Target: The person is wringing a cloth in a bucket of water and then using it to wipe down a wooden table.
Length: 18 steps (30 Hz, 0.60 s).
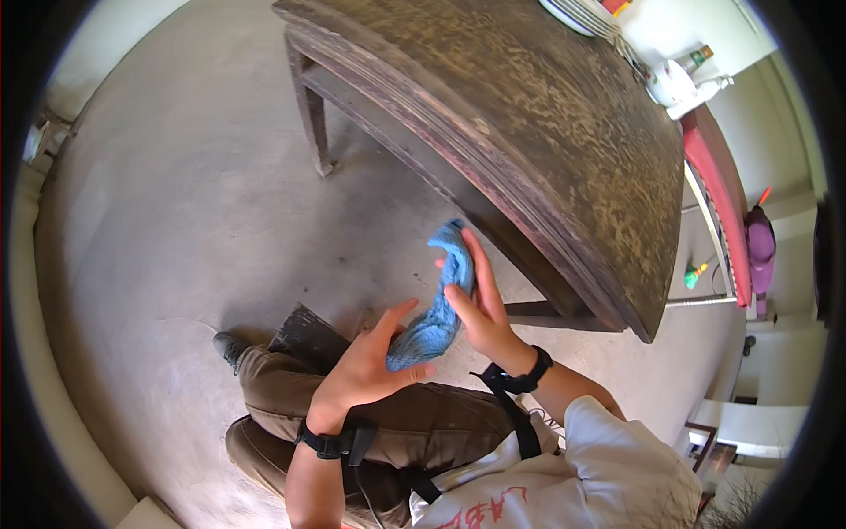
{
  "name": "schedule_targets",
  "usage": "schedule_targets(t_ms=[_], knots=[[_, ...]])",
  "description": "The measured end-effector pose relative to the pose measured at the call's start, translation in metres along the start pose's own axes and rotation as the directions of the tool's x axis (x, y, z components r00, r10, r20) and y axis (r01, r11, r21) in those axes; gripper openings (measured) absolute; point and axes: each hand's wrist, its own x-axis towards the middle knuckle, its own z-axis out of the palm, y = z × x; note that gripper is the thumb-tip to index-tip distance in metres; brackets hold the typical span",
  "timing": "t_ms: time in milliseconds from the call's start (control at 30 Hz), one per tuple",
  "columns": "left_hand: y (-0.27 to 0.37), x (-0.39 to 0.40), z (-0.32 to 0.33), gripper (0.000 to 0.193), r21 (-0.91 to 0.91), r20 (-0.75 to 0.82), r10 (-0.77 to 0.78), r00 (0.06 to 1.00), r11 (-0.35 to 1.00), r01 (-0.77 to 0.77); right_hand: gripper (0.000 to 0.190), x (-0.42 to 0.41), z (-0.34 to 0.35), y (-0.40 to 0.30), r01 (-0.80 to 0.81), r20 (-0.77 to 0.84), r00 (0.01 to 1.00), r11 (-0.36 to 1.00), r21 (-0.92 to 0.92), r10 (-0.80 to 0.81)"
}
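Note:
A blue cloth (429,330), bunched lengthwise, is held up above my lap between my two hands. My left hand (370,370) cups its lower end, with the thumb spread to one side and the fingers to the other. My right hand (486,311) holds the upper part, its thumb pressed on the cloth and its fingers behind it. Both wrists wear black straps. Brown trousers (436,423) lie below the hands.
A worn wooden table (529,132) stands just beyond my right hand; stacked plates (585,16) and a white cup (669,82) are at its far side. A red-padded bench (717,205) stands at the right. A dark board (307,334) is near my foot.

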Motion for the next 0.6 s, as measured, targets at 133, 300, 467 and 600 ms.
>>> schedule_targets(t_ms=[133,300,467,600], knots=[[-0.009,0.005,0.01,0.073,0.353,0.05,0.091,0.995,0.93,-0.103,0.08,-0.048,-0.033,-0.009,0.18,0.028,0.977,0.739,-0.649,-0.213],[-0.007,0.006,0.017,0.061,0.546,-0.103,0.188,0.977,0.831,-0.103,0.074,-0.108,-0.102,-0.013,0.264,0.131,0.946,0.465,-0.845,-0.298],[-0.007,0.0,0.016,0.043,0.302,-0.246,0.032,0.969,0.952,0.045,0.069,-0.139,-0.123,-0.016,0.013,-0.084,0.906,0.226,-0.974,-0.414],[-0.01,-0.001,0.015,0.037,0.176,-0.313,-0.035,0.949,0.98,0.094,0.08,-0.128,-0.103,-0.028,-0.155,-0.18,0.913,0.098,-0.983,-0.366]])
